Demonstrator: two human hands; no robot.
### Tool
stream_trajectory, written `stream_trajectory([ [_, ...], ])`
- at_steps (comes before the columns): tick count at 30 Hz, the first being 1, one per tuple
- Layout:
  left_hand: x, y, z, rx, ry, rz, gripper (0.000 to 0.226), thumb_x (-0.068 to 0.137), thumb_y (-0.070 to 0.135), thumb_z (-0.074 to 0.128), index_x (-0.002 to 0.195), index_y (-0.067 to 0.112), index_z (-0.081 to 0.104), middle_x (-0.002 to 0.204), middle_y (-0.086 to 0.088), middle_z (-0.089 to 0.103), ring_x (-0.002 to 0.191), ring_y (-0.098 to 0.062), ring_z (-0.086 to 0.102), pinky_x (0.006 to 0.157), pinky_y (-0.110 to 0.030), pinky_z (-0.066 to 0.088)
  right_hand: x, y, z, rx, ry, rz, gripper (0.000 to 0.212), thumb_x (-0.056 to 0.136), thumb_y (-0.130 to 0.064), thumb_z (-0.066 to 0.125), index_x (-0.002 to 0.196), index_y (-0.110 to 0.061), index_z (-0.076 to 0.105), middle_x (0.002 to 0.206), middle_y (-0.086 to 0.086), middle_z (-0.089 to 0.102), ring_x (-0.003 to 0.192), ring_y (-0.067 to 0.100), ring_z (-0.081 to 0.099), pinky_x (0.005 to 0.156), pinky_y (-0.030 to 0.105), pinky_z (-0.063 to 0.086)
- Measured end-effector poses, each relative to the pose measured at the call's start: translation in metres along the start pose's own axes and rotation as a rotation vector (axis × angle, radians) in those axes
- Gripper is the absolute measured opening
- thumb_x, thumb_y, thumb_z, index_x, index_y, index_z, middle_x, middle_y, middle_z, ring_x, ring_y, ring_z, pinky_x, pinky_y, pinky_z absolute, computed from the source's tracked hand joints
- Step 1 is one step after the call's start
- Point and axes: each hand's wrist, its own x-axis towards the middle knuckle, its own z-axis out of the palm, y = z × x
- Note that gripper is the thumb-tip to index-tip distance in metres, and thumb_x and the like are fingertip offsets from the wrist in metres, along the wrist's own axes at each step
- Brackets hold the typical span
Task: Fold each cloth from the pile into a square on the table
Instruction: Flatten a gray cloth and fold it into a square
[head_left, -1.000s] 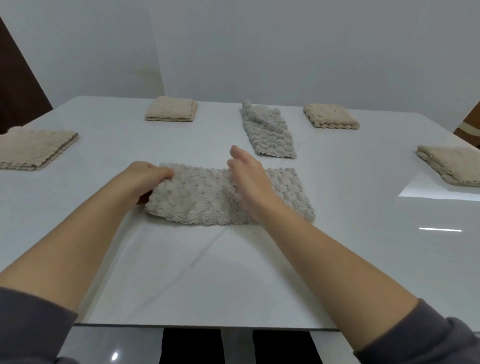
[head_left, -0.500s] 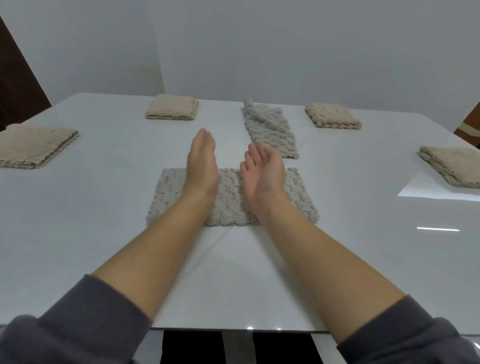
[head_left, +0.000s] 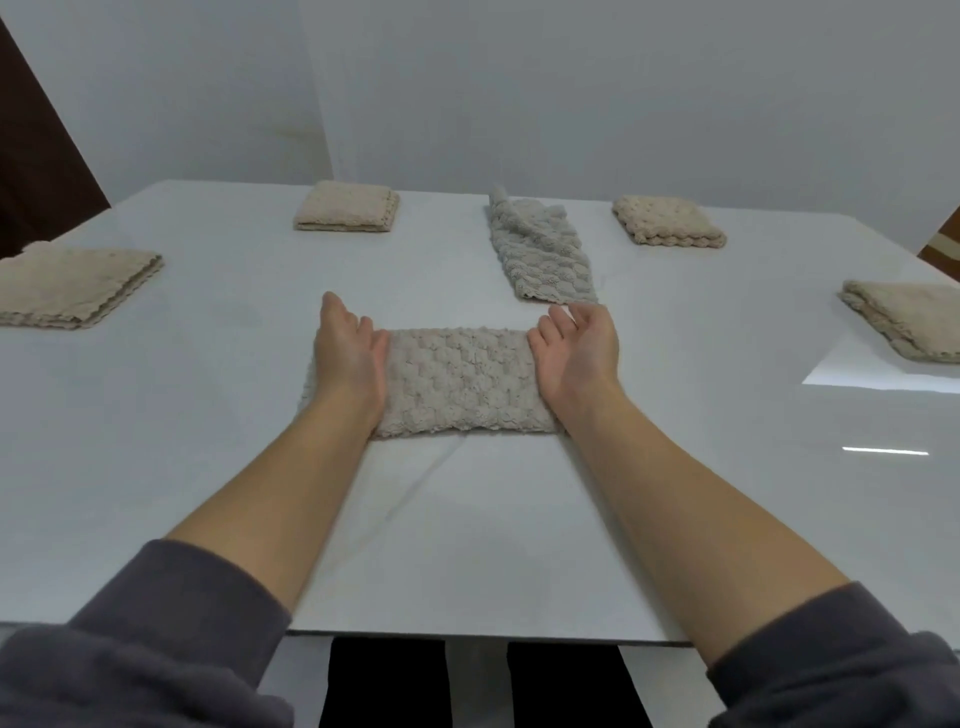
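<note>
Four beige squares (head_left: 347, 207) done along the tabletop's (head_left: 467, 519) left, far and right edges. Mid-tabletop, grey cloth (head_left: 460, 382) down to a strip; left hand (head_left: 348, 353) straight-fingered on one end, right hand (head_left: 576, 353) loosely curled at the other, gripping nothing. Second grey cloth (head_left: 540, 254) waiting near the far edge.

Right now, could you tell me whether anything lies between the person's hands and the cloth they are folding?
Nothing visible does. The left hand sits on the left end of the cloth and the right hand at its right end, both open. The loose grey cloth lies farther back, apart from it.
</note>
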Motion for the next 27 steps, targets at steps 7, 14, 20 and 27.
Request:
stream_trajectory([
  [7, -0.003, 0.019, -0.017, 0.347, 0.114, 0.125, 0.028, 0.097, 0.02, 0.034, 0.104, 0.008, 0.059, 0.099, 0.004, 0.07, 0.094, -0.011, 0.062, 0.088, -0.029, 0.045, -0.011, -0.018, -0.007, -0.152, 0.042, -0.111, 0.047, 0.103, -0.015, 0.036, 0.148, -0.002, 0.03, 0.156, 0.014, 0.028, 0.144, 0.026, 0.028, 0.117, 0.039, 0.026],
  [14, -0.005, 0.025, -0.036, 1.393, 0.016, 0.36, 0.049, 0.095, 0.02, 0.04, 0.143, 0.01, 0.04, 0.15, -0.009, 0.036, 0.137, -0.025, 0.035, 0.109, -0.038, 0.03, -0.036, -0.004, 0.001, -1.511, -0.246, -0.473, 0.045, 0.097, -0.01, 0.031, 0.141, -0.006, 0.036, 0.147, 0.011, 0.039, 0.136, 0.027, 0.034, 0.117, 0.045, 0.022],
  [20, -0.009, 0.052, -0.037, 1.731, 0.075, 0.136, 0.035, 0.088, 0.027, 0.055, 0.111, 0.002, 0.048, 0.097, -0.013, 0.056, 0.085, -0.03, 0.057, 0.067, -0.032, 0.043, -0.025, 0.042, 0.012, -2.235, -0.469, -0.454, 0.06, 0.103, -0.039, 0.017, 0.155, -0.012, 0.004, 0.164, 0.003, -0.004, 0.15, 0.024, -0.01, 0.118, 0.052, -0.007],
  [27, 0.002, 0.069, -0.038, 1.423, -0.027, -0.225, 0.034, 0.083, 0.028, 0.072, 0.076, 0.006, 0.047, 0.069, -0.011, 0.049, 0.055, -0.023, 0.045, 0.055, -0.027, 0.038, -0.025, 0.046, 0.011, -2.31, -0.471, -0.403, 0.062, 0.103, -0.043, 0.014, 0.156, -0.015, 0.002, 0.164, 0.002, -0.005, 0.15, 0.024, -0.01, 0.117, 0.053, -0.01],
])
